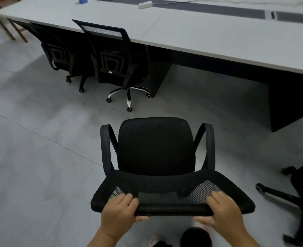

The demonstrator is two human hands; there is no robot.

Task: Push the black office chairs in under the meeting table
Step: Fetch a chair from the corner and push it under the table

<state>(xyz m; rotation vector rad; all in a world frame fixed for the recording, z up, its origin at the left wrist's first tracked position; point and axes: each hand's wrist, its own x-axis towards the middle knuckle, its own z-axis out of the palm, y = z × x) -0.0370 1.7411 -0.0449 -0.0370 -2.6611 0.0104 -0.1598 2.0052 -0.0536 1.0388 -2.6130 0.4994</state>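
Observation:
A black office chair (156,148) with a mesh backrest stands in front of me on the open floor, its seat facing the grey meeting table (209,32). My left hand (119,210) grips the top rail of the backrest on its left. On the right of the same rail, my right hand (223,211) grips with fingers over the top and thumb underneath. Two more black chairs (115,57), (58,49) sit tucked against the table's near edge at the left. The stretch of table edge straight ahead has no chair at it.
The wheeled base of another black chair (293,193) shows at the right edge. A dark table leg panel (286,104) stands right of the gap, another (157,77) to its left. A white power strip (145,4) and blue tape roll (82,0) lie on the tabletop.

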